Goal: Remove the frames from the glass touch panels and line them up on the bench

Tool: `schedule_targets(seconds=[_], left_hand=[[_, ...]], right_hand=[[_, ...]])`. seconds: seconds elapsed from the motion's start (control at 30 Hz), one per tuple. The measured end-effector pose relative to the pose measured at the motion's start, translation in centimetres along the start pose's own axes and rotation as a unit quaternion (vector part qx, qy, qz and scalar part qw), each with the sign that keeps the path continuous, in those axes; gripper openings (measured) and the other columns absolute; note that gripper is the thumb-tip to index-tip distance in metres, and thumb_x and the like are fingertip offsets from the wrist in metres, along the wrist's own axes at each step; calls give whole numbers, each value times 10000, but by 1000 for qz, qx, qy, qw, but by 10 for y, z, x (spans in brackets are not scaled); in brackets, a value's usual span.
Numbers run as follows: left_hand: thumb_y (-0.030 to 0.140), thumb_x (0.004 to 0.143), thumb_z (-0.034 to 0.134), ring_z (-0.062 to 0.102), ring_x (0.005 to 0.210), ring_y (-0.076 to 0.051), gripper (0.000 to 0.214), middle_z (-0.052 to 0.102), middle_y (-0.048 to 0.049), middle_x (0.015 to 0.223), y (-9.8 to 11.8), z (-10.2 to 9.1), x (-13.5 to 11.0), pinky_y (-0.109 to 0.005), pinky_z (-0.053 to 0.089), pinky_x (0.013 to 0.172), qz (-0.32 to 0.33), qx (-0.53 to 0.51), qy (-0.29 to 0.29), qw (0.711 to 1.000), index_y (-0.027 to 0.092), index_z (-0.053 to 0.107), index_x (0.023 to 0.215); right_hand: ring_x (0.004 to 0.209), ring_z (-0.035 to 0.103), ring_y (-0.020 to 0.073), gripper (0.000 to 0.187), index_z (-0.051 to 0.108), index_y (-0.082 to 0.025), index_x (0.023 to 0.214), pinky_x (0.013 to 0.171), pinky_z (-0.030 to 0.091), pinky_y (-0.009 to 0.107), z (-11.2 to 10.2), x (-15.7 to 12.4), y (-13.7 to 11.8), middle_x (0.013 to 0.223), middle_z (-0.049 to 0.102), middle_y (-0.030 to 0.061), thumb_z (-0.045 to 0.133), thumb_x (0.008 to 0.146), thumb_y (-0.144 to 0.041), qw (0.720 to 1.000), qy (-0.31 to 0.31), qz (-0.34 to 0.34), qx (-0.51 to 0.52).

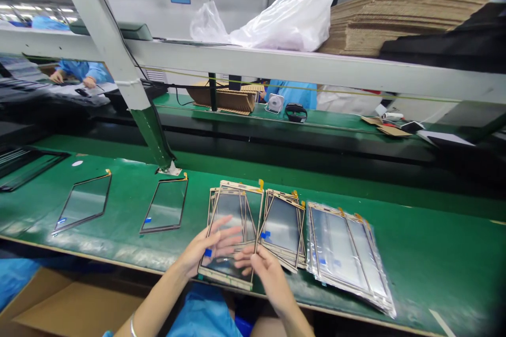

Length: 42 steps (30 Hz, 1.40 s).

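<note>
My left hand [209, 250] lies under a clear glass touch panel [231, 237] with a tan frame and a small blue tab, its fingers spread behind the glass and holding it up. At the panel's lower right edge my right hand [263, 268] pinches it. Both hands hover over the near edge of the green bench [415, 253]. Right behind the held panel a stack of like panels [253, 205] lies on the bench. A second stack [284, 229] sits to its right, close to my right hand.
A pile of panels in clear film [348, 253] lies further right. Two single black-rimmed panels [85, 202] [166, 205] lie to the left. A slanted white post [118, 73] rises from the bench. Cardboard box [67, 305] below left. Another person's hands [73, 78] work at the far left.
</note>
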<state>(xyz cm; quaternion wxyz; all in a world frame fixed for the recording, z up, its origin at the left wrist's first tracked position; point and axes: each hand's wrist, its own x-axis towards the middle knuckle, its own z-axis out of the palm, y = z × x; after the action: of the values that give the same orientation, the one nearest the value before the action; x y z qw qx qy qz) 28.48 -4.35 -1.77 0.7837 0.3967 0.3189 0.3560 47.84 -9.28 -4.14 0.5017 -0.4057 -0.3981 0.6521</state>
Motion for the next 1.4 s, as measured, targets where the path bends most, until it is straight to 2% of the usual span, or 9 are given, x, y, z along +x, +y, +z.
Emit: schedule_targets(seconds=[0.13,0.3,0.4,0.53,0.7,0.83,0.97,1.27,1.4], left_hand=[[388,833,615,569,1150,-328,585,537,-199,1322,-1,18,-5,-441,460,902,-66,2,-74,995,176,410,1338],[414,864,574,580,1142,-300,531,552,-180,1312,-2,28,-8,-422,465,899,-111,72,-131,982,190,427,1323],[424,846,596,589,1129,-298,546,553,-176,1312,-1,33,-8,-418,477,883,-128,63,-129,981,198,425,1313],[464,820,613,604,1104,-300,588,564,-184,1296,5,39,-9,-411,491,857,-126,77,-140,979,191,425,1307],[453,896,501,622,1067,-257,506,589,-172,1265,29,41,-16,-381,493,866,-136,235,-173,947,178,436,1315],[366,935,448,618,1070,-222,417,609,-128,1248,41,42,-22,-357,469,933,-136,332,-226,905,175,456,1306],[314,943,431,567,1158,-218,395,591,-105,1281,42,44,-23,-333,449,970,-129,353,-239,895,186,453,1316],[408,932,455,622,1070,-220,439,601,-150,1258,39,43,-23,-334,494,870,-156,284,-283,903,190,448,1312],[428,922,477,631,1057,-223,447,608,-174,1240,37,44,-22,-300,510,792,-167,253,-304,903,179,454,1292]], right_hand=[[734,660,196,639,681,-134,802,576,478,260,-40,5,-44,849,710,138,519,726,-747,997,48,30,45],[526,598,153,590,631,-141,666,411,361,204,-72,11,-85,605,662,80,622,637,-730,995,74,64,-6],[530,590,157,549,624,-148,691,439,403,228,-68,1,-82,621,657,63,609,682,-697,989,92,16,-117],[470,529,139,462,605,-172,753,471,435,255,-67,-16,-62,565,599,17,502,818,-618,950,177,-86,-242],[712,601,174,274,635,-181,759,658,469,280,-76,-24,-68,748,643,52,478,892,-363,898,87,-153,-403],[792,606,162,182,665,-204,966,723,479,273,-60,-21,-98,881,660,44,547,830,-230,906,29,-153,-393],[727,605,144,124,679,-190,774,665,471,247,-43,-18,-114,772,660,25,564,820,-201,920,-20,-125,-371],[751,601,123,191,672,-238,922,670,465,233,-43,-32,-107,814,649,10,568,852,-94,869,-11,-316,-380],[754,587,117,209,645,-246,893,682,466,235,-41,-34,-106,799,624,-7,566,843,-59,868,7,-346,-356]])
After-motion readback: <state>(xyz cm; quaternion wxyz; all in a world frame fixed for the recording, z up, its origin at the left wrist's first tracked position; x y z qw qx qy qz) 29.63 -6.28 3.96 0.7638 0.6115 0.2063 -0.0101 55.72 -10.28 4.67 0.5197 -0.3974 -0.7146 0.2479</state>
